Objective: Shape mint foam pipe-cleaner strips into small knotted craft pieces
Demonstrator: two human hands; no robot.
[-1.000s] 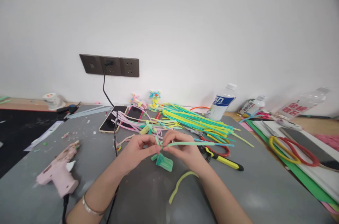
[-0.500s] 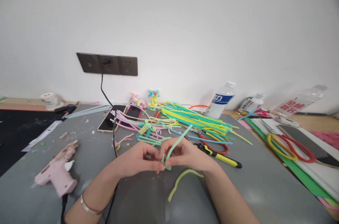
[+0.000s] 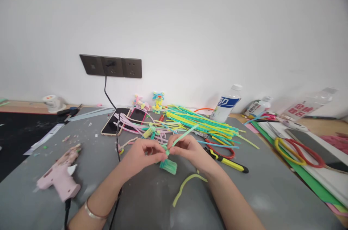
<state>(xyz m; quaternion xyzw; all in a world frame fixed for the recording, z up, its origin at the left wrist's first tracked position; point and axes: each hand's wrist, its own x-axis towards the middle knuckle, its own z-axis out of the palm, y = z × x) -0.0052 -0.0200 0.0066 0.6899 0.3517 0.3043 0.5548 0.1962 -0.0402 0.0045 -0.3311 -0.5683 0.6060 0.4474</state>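
Between my hands is a light green pipe cleaner, its free end sticking up to the right. My right hand pinches it between thumb and fingers. My left hand, a bangle on its wrist, pinches the same piece close by; the fingers partly hide the grip. Just below the fingertips a small bundle of folded green pipe cleaner shows; whether it is joined to the held strand I cannot tell. A curved yellow-green pipe cleaner lies on the grey table near my right wrist.
Behind my hands lies a heap of green and yellow pipe cleaners. A pink glue gun rests at left, a yellow-black cutter at right. Farther back are a phone, a bottle and red-yellow scissors. A black cable crosses the table.
Both hands have moved slightly up and away from me. The folded green bundle has come into view below the fingers, and the strand's free end leans farther right.
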